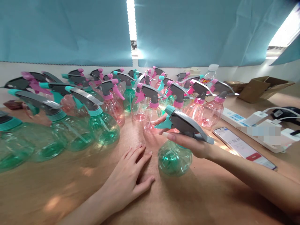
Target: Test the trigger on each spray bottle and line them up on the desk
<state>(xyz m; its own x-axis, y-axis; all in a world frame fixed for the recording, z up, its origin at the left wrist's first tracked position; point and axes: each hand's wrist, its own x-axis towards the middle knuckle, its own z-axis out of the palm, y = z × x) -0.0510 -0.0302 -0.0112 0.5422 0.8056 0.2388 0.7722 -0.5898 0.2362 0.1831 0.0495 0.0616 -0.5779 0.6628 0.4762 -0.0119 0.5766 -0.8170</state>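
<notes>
My right hand (187, 142) is closed round the neck of a green spray bottle (174, 159) with a teal and grey spray head, just right of the middle. The bottle is upright, low over or on the table. My left hand (131, 172) lies palm down on the wooden table (93, 178), fingers spread, holding nothing. Left of it stands a green spray bottle (104, 128) with others beside it. Ahead of my hands is a pink spray bottle (152, 117), among several pink and green ones.
At the right lie a phone (243, 147) showing a timer and a white power strip (257, 126) with plugs and cables. Behind them are an open cardboard box (260, 89) and a clear bottle (211, 73). A blue curtain (194, 34) hangs at the back.
</notes>
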